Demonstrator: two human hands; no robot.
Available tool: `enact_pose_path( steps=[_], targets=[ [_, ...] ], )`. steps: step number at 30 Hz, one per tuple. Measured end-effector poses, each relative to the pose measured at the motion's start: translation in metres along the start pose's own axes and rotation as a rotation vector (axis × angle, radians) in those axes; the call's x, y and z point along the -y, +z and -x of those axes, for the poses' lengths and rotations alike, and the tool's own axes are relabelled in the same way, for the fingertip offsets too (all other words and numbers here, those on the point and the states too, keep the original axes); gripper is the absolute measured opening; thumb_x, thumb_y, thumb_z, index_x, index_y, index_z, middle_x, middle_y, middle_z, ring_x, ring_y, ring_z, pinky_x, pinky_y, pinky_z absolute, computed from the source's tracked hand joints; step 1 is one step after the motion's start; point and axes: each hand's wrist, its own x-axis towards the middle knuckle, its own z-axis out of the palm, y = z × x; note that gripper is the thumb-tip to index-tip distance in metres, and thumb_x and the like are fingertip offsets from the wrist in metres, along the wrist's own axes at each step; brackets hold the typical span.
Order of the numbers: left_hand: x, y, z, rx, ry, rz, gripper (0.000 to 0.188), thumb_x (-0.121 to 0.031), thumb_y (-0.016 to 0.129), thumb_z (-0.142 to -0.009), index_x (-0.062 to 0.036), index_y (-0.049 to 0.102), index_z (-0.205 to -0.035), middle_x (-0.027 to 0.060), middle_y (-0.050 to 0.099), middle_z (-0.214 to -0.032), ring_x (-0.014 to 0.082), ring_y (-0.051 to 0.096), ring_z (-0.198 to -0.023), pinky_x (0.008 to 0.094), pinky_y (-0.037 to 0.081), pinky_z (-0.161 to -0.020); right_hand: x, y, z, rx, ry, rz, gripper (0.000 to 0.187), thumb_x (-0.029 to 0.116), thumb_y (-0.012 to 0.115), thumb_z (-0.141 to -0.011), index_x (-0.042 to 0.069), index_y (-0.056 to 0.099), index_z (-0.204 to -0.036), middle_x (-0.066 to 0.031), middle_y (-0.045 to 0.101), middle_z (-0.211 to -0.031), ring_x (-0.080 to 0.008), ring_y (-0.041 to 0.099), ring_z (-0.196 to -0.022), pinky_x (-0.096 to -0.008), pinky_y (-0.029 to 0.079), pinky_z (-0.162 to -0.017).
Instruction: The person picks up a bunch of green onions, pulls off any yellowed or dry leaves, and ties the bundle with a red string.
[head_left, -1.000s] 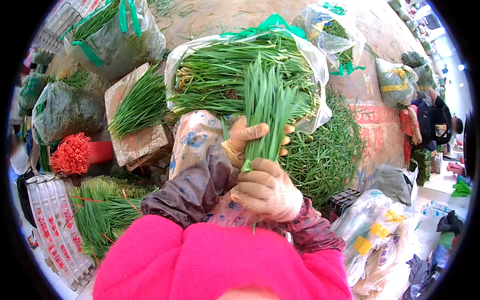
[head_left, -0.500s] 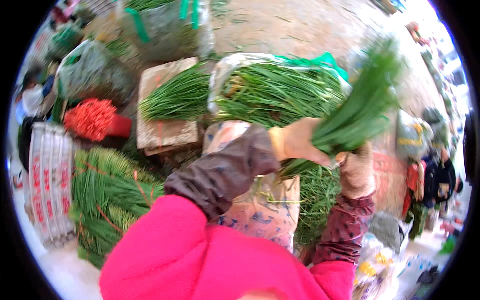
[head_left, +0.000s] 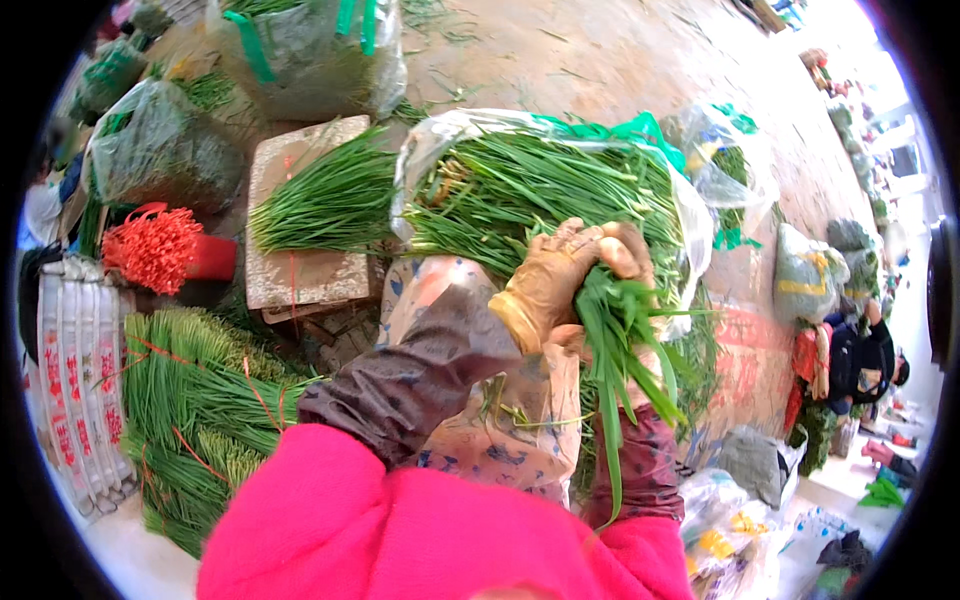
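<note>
Both my hands wear tan gloves and meet over the near edge of a plastic bag (head_left: 410,175) filled with garlic chives (head_left: 560,180). A small bunch of chives (head_left: 615,310) is gripped between them, its leaves drooping toward me over my right forearm. My left hand (head_left: 548,280) is closed around the root end from the left. Pressed against it, my right hand (head_left: 628,255) closes on the same bunch, partly covered by the leaves. To the left, a larger bunch of chives (head_left: 335,195) lies on a pale board (head_left: 270,270).
Tied chive bundles (head_left: 200,390) are stacked at lower left beside white plastic crates (head_left: 80,380). A red container (head_left: 213,258) holds red ties (head_left: 150,250). Filled plastic bags (head_left: 165,150) stand around, and another person (head_left: 860,355) is at far right.
The raised, blurred bunch at the right has come down and now droops toward me. My left hand has turned upward, and both hands have drawn together.
</note>
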Motion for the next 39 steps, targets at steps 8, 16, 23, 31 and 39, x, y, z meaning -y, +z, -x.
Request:
enact_pose_path(
  steps=[8, 16, 23, 31, 39],
  targets=[
    [-0.08, -0.034, 0.052, -0.075, 0.099, -0.098, 0.093, -0.024, 0.084, -0.063, -0.0018, 0.042, -0.142, 0.0195, 0.046, -0.141, 0.0384, 0.041, -0.132, 0.0499, 0.031, -0.109, 0.038, -0.014, 0.01, -0.469, -0.292, 0.132, 0.016, 0.02, 0.061, -0.093, 0.005, 0.065, -0.095, -0.0064, 0.058, -0.095, -0.0202, 0.057, -0.095, -0.0348, 0.045, -0.095],
    [-0.07, 0.015, 0.083, 0.734, -0.358, 1.043, 0.084, -0.046, 0.079, -0.079, -0.0079, 0.04, -0.143, 0.0079, 0.058, -0.123, 0.022, 0.055, -0.116, 0.0368, 0.042, -0.099, 0.035, -0.017, 0.026, -0.34, 0.022, 0.303, 0.013, 0.018, 0.061, -0.093, 0.005, 0.061, -0.096, -0.0131, 0.064, -0.117, -0.0237, 0.058, -0.11, -0.0383, 0.043, -0.099],
    [-0.088, 0.027, 0.075, 0.501, -0.47, 2.053, 0.1, -0.064, 0.071, -0.073, -0.0093, 0.031, -0.147, 0.0039, 0.055, -0.127, 0.0168, 0.055, -0.114, 0.0368, 0.047, -0.096, 0.08, -0.015, 0.074, -0.098, -0.513, 0.373, 0.034, 0.041, 0.069, -0.089, 0.009, 0.057, -0.086, -0.0052, 0.058, -0.083, -0.0297, 0.061, -0.094, -0.051, 0.046, -0.093],
    [-0.075, -0.015, 0.075, 0.521, -0.833, 1.746, 0.06, -0.039, 0.063, -0.093, 0.0004, 0.047, -0.136, 0.008, 0.065, -0.1, 0.0192, 0.061, -0.097, 0.0369, 0.051, -0.089, 0.104, 0.003, 0.118, 0.573, -0.213, 0.376, 0.028, 0.014, 0.064, -0.078, 0.014, 0.065, -0.107, -0.0103, 0.064, -0.106, -0.0281, 0.06, -0.106, -0.0461, 0.037, -0.102],
    [-0.086, -0.033, 0.08, 0.928, -0.676, 1.208, 0.04, -0.022, 0.075, -0.079, 0.0006, 0.063, -0.111, 0.0086, 0.066, -0.084, 0.0147, 0.06, -0.07, 0.023, 0.047, -0.058, 0.036, -0.025, 0.172, -0.142, 0.418, -0.795, 0.066, 0.066, 0.046, -0.093, 0.006, 0.058, -0.118, -0.0088, 0.064, -0.111, -0.0242, 0.058, -0.103, -0.0447, 0.039, -0.101]
  ],
)
